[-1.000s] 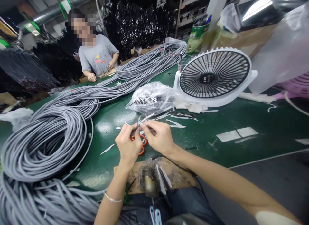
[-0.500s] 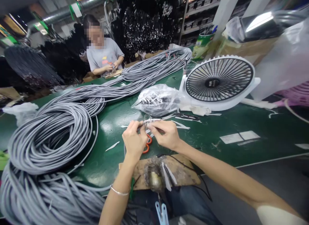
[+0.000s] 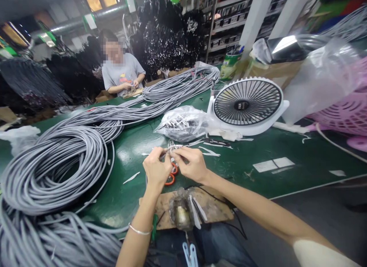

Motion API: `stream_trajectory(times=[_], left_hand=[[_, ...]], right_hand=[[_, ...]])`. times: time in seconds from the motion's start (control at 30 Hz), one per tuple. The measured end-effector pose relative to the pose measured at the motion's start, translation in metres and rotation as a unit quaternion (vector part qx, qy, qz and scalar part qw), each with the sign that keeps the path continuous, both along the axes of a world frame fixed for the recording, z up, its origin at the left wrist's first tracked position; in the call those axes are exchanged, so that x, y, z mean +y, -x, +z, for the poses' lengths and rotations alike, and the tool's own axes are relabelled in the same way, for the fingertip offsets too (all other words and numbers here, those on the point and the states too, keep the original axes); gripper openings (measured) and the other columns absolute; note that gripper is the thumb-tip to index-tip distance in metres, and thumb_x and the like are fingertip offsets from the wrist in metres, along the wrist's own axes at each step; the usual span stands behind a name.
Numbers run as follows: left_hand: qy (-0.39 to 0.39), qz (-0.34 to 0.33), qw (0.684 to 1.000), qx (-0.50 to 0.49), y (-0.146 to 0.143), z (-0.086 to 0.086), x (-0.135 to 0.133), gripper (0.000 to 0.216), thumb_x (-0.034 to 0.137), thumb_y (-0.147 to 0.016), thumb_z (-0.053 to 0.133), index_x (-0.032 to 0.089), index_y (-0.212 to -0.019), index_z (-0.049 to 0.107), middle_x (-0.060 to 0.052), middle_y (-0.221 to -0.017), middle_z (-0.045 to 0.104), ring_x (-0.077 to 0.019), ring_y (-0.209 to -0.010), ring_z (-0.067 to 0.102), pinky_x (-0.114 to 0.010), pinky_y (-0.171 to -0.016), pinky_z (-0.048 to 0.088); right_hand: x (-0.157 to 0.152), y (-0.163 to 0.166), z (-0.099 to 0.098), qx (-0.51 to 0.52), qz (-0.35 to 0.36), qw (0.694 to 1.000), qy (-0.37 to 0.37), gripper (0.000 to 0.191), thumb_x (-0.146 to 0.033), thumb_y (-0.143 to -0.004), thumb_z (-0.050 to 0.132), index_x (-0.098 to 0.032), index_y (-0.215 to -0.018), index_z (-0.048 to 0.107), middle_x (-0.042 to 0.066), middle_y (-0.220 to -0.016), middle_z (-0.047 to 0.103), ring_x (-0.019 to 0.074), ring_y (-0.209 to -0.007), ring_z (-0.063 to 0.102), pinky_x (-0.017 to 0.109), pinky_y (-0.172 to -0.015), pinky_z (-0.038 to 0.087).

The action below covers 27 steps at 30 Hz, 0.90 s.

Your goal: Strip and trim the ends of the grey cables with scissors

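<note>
My left hand (image 3: 157,166) is closed in a pinch around a grey cable, its thumb and forefinger near the cable's end. Close beside it, my right hand (image 3: 190,163) pinches pale, thin strands (image 3: 172,147) at that same end; their detail is too small to make out. Just below the fingers, scissors with orange handles (image 3: 173,178) lie on the green table (image 3: 229,160), partly hidden by my left hand. Nearer to me, a worn metal fixture (image 3: 182,215) sits on a brown board (image 3: 162,209), with white and black strips beside it.
Large coils of grey cable (image 3: 28,183) cover the left side and run toward the back. A plastic bag (image 3: 183,123) and a white fan (image 3: 248,102) stand beyond my hands. A pink basket (image 3: 341,110) is at right. Another person (image 3: 122,74) works across the table.
The view has shifted slightly to the right, showing more of the pink basket. Both hands keep their pinch at the cable's end, with only small finger movements.
</note>
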<state>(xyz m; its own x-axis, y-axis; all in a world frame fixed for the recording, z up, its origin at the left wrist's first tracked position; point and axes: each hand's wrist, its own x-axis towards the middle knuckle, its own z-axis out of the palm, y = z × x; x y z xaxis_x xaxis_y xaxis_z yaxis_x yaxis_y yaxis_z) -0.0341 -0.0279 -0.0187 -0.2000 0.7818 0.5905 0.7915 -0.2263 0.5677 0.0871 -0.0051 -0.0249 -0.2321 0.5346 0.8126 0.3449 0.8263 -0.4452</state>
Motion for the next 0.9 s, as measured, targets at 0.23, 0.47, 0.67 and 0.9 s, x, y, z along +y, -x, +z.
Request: stream_trajectory(times=[0.23,0.47,0.67,0.9], left_hand=[[0.058,-0.026,0.990,-0.129,0.001,0.004,0.004,0.022,0.036,-0.073,0.059,0.017,-0.063,0.065,0.004,-0.048,0.050,-0.0089,-0.045,0.041,-0.022,-0.049,0.032],[0.029,-0.071,0.990,-0.121,-0.010,0.002,0.001,0.027,0.030,-0.078,0.052,0.016,-0.059,0.066,0.002,-0.049,0.049,-0.0092,-0.047,0.040,-0.023,-0.050,0.032],[-0.029,0.030,0.994,-0.105,-0.011,0.002,0.002,0.023,0.026,-0.075,0.052,0.015,-0.060,0.065,0.005,-0.046,0.042,-0.0071,-0.043,0.035,-0.022,-0.047,0.029],[0.059,0.020,0.905,-0.421,-0.003,0.005,0.016,0.029,0.043,-0.073,0.054,0.016,-0.062,0.053,0.009,-0.040,0.030,-0.0047,-0.034,0.028,-0.018,-0.037,0.021]], right_hand=[[0.025,-0.015,0.011,0.114,-0.016,0.964,0.240,0.025,-0.040,-0.075,0.060,-0.015,-0.071,0.063,-0.005,-0.047,0.040,0.0072,-0.042,0.032,0.021,-0.042,0.028],[0.018,-0.013,0.013,0.124,0.012,0.966,0.225,0.028,-0.033,-0.082,0.052,-0.014,-0.063,0.060,-0.003,-0.049,0.043,0.0074,-0.044,0.035,0.021,-0.043,0.029],[0.012,-0.012,0.005,0.035,-0.078,0.996,0.010,0.029,-0.026,-0.087,0.049,-0.016,-0.061,0.057,-0.002,-0.050,0.050,0.0072,-0.044,0.042,0.020,-0.047,0.032],[-0.006,-0.003,0.000,0.024,-0.069,0.996,-0.045,0.031,-0.020,-0.088,0.045,-0.018,-0.058,0.054,-0.002,-0.047,0.050,0.0083,-0.043,0.045,0.022,-0.046,0.032]])
